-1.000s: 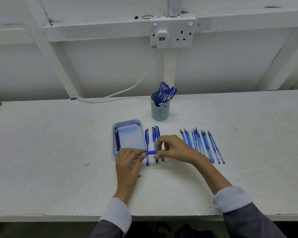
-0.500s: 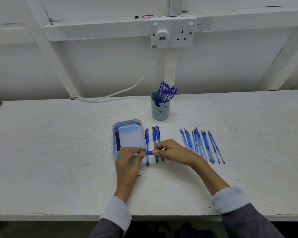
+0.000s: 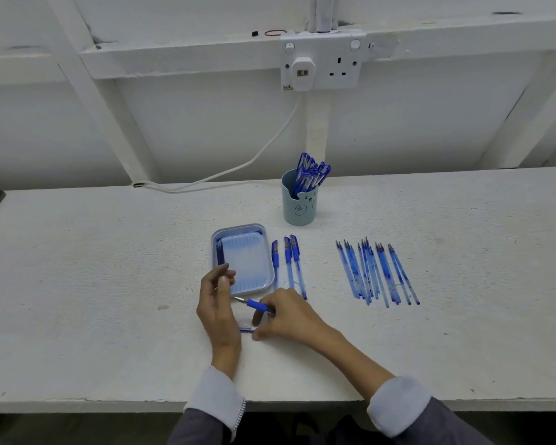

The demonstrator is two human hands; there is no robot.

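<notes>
My right hand (image 3: 291, 316) grips a blue pen (image 3: 256, 305) by its barrel, with the bare tip pointing left. A small clear and blue cap (image 3: 246, 328) lies on the table just below it, by my right fingertips. To the left, my left hand (image 3: 217, 305) is held on edge with its fingers loosely curled; I see nothing in it. Behind the hands is a pale blue tray (image 3: 213, 252) with a dark blue piece along its left side. Three capped pens (image 3: 289, 264) lie right of the tray.
A row of several blue refills (image 3: 377, 274) lies on the white table (image 3: 109, 300) to the right. A light blue cup (image 3: 299, 205) full of pens stands behind the tray. A white cable (image 3: 254, 159) runs from the wall socket (image 3: 321, 64) to the table's back edge.
Both hands held the pen over the tray's front edge. Now my left hand has let go and drawn back; my right hand has brought the pen down toward me, and a cap lies on the table.
</notes>
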